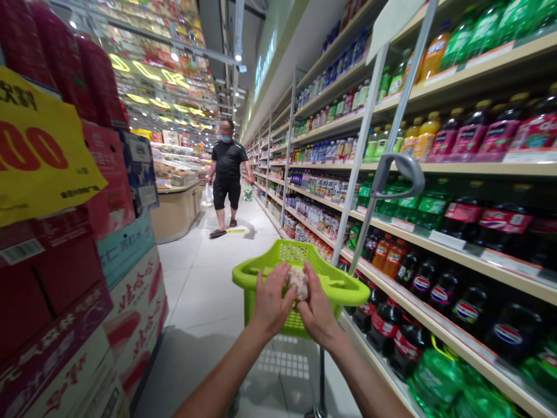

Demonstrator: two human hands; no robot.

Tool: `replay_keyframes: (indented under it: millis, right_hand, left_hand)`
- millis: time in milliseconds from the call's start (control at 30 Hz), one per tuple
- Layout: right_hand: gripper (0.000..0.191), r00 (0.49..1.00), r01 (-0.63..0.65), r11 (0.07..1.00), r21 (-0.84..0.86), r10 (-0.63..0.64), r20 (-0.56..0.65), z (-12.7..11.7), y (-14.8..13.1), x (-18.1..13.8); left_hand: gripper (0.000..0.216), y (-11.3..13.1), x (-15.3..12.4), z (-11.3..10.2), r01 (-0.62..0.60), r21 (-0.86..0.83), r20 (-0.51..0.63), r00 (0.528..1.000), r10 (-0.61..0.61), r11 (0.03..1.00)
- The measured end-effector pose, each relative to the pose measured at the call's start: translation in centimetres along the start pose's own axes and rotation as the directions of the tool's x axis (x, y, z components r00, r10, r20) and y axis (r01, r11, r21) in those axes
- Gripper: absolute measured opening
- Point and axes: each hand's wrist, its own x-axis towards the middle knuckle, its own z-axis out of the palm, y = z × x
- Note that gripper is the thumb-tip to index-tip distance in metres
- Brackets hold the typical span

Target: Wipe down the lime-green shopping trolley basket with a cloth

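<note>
Between my two hands is a small pale, lumpy, whitish-pink thing point(298, 283), whose exact kind I cannot make out. My left hand point(272, 299) presses on it from the left with fingers bent. From the right, my right hand point(319, 307) closes on the same thing. Both hands are above a lime-green plastic shopping basket point(256, 280) with perforated walls, which stands on a wheeled base. A grey metal pole with a looped grip point(402, 174) rises at the basket's right side.
Shelves of bottled drinks point(465, 212) line the right side, close to the basket. Stacked drink cartons point(139, 313) stand at the left under a yellow price sign point(39, 145). A person point(228, 168) carrying bags is in the aisle ahead, near a rounded display counter point(176, 212).
</note>
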Motion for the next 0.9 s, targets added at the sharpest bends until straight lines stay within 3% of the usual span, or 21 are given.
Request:
replay_keyframes:
  millis: [67, 167, 367, 533, 667, 800, 900]
  right_hand:
    - [0.070, 0.999, -0.033, 0.994, 0.100, 0.031, 0.023, 0.2, -0.4, 0.3]
    - [0.062, 0.998, -0.068, 0.998, 0.011, 0.068, 0.004, -0.5, 0.9, -0.2]
    - [0.054, 0.997, -0.071, 0.988, -0.135, 0.067, -0.031, -1.4, 3.2, -1.2]
    - [0.044, 0.993, -0.118, 0.947, -0.299, 0.108, -0.048, -2.1, 3.7, -0.9]
    - [0.045, 0.997, -0.074, 0.967, -0.243, 0.064, -0.047, -2.5, 3.5, -1.2]
    - [0.046, 0.998, -0.063, 0.974, -0.217, 0.058, -0.030, -3.0, 3.8, -1.5]
    - [0.044, 0.998, -0.067, 0.974, -0.217, 0.062, -0.032, -3.3, 3.3, -1.1]
  left_hand:
    - [0.036, 1.8, 0.7, 0.7, -0.012, -0.082, 0.069, 0.997, 0.017, 0.997]
    - [0.029, 3.1, 1.2, 1.7, -0.017, -0.059, 0.068, 0.997, 0.021, 0.998]
    - [0.035, 1.6, -0.4, 2.2, -0.144, 0.056, -0.051, 0.988, 0.147, 0.988]
    - [0.043, 1.1, -0.4, 2.9, -0.006, 0.080, -0.229, 0.973, 0.025, 0.997]
    - [0.036, 2.0, 0.1, 4.1, -0.140, 0.083, -0.143, 0.978, 0.151, 0.987]
    - [0.026, -0.6, 0.2, 2.4, -0.178, 0.134, -0.087, 0.978, 0.190, 0.975]
    - [0.025, -4.1, 0.4, 0.2, 0.018, 0.157, -0.237, 0.971, 0.020, 0.987]
